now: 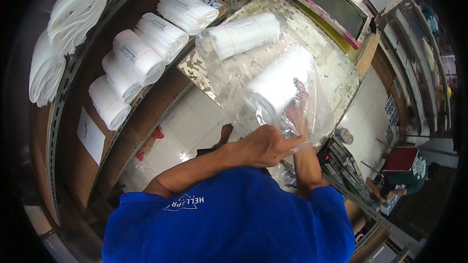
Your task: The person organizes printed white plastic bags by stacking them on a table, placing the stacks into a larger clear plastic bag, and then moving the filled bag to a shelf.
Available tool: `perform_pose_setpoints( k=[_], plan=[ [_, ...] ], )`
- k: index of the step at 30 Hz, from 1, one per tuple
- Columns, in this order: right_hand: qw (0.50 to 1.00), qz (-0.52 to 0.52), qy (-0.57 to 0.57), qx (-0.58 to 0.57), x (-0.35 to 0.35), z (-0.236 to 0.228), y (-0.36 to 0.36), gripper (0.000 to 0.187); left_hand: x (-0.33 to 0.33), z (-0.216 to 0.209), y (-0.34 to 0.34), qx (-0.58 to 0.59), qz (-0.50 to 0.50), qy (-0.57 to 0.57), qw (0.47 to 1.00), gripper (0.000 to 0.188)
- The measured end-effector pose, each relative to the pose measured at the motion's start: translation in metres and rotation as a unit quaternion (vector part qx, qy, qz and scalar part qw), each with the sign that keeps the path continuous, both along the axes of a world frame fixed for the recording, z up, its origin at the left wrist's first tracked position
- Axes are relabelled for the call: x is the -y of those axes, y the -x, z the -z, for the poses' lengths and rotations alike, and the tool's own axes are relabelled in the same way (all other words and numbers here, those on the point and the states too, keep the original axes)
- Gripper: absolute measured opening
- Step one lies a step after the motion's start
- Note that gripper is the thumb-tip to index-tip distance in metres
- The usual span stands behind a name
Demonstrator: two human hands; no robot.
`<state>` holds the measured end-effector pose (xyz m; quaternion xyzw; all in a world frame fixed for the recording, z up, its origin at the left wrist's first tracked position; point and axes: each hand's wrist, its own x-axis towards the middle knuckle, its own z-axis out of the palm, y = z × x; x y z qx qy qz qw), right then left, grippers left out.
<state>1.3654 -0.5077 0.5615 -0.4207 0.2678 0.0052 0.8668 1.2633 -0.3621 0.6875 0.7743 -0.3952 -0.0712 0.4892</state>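
A clear plastic bag (319, 112) hangs in front of me, its mouth toward my body. My left hand (270, 146) is closed on the gathered edge of that mouth. Through the film shows my right hand (298, 104), inside the bag and against the right side of a thick white roll (282, 80) of soft sheets. Shine and folds of plastic blur its fingers, so their grip is unclear. Beyond it, a second white roll (246, 34) with a thin band lies in the far part of the plastic, over a paint-spotted table (304, 22).
On the left, a metal-framed shelf (73, 75) carries several banded white rolls (139, 56) and a white paper sheet (91, 135). A framed screen (331, 7) rests at the table's far right. A can (344, 135) stands below the table. Another person (412, 178) crouches at the right.
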Motion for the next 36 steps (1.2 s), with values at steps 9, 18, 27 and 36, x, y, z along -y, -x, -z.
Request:
perform_pose_setpoints(
  k=[9,18,27,36],
  plan=[
    [0.982,-0.055,0.181,0.031,-0.036,0.057,-0.096,0.066,0.004,0.019,-0.014,-0.014,-0.014,-0.011,1.000,0.033],
    [0.732,-0.532,0.418,0.078,0.106,0.019,0.055,0.050,-0.121,0.132,-0.044,-0.333,-0.494,0.283,0.752,0.046],
    [0.892,-0.018,0.439,0.105,0.194,-0.076,-0.027,0.033,-0.154,0.180,-0.162,-0.467,-0.493,0.303,0.669,0.097],
    [0.849,-0.305,0.430,0.010,0.076,0.044,-0.160,0.065,-0.112,0.194,-0.238,-0.374,-0.442,0.267,0.770,0.058]
  ],
)
